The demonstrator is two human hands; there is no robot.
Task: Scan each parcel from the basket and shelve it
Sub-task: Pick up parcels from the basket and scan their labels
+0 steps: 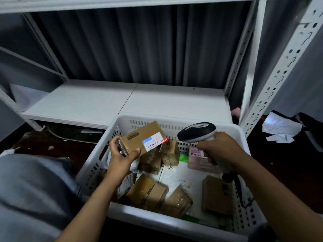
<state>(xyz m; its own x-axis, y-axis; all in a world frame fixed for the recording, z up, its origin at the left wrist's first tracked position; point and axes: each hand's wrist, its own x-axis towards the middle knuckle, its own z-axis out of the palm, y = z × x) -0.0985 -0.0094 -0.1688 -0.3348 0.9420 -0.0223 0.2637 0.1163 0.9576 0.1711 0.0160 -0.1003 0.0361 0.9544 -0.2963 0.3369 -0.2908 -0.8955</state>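
Above the white basket [176,118], a left hand [122,157] gripped one cardboard parcel [138,137] by its end. A right hand [219,151] clasped one scanner [197,131], its red beam landing on the edge of the label [152,143]. Aimed so far off-centre, it might have missed the barcode and the scan failed. Inside the basket lay at least six brown boxes [216,194] and one pink box [194,153]. Behind the basket stood one bare shelf [122,102].

Parcels [147,193] in basket [232,130]; shelf [97,102] behind

Light: dim, cool; shelf board [122,102] was brightest.
Shadow: floor [283,154] lay near black.
Edges: bowed, corners soft.
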